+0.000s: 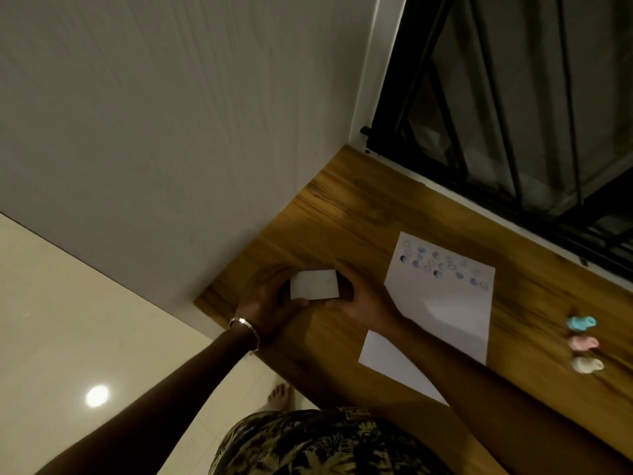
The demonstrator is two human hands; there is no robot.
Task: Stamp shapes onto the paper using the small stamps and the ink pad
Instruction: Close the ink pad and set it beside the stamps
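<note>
A white sheet of paper [442,303] lies on the wooden counter [359,217], with several blue and pale stamped shapes along its far edge. Both hands hold a small white box, the ink pad [314,284], above the counter's left end. My left hand [263,303] grips it from the left and below. My right hand [359,296] grips its right side, where a dark edge shows. Three small stamps lie in a row at the right: blue [581,322], pink [583,343] and cream [586,365].
A grey wall meets the counter at its left end. A dark window with black bars [513,114] runs along the counter's far side. Pale floor tiles [85,320] and a bare foot [279,395] are below the counter's front edge.
</note>
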